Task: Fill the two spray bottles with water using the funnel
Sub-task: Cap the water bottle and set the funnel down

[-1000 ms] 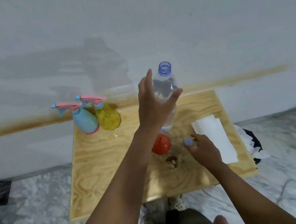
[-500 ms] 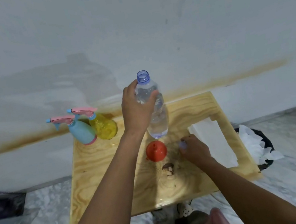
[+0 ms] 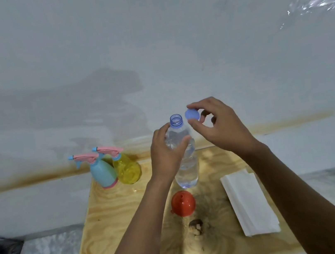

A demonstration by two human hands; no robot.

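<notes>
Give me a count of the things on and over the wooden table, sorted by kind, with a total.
Spray bottles: 2, blue and yellow
Water bottle: 1, held in the left hand
Bottle cap: 1, in the right hand
Funnel: 1, red
Paper towel stack: 1
Total: 6

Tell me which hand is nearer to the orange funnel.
Left. The left hand grips the water bottle just behind the orange funnel; the right hand holds the cap higher, farther away.

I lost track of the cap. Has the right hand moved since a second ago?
Yes. The right hand rose from the wooden table near the folded paper towel, bringing the blue cap beside the water bottle mouth.
</notes>
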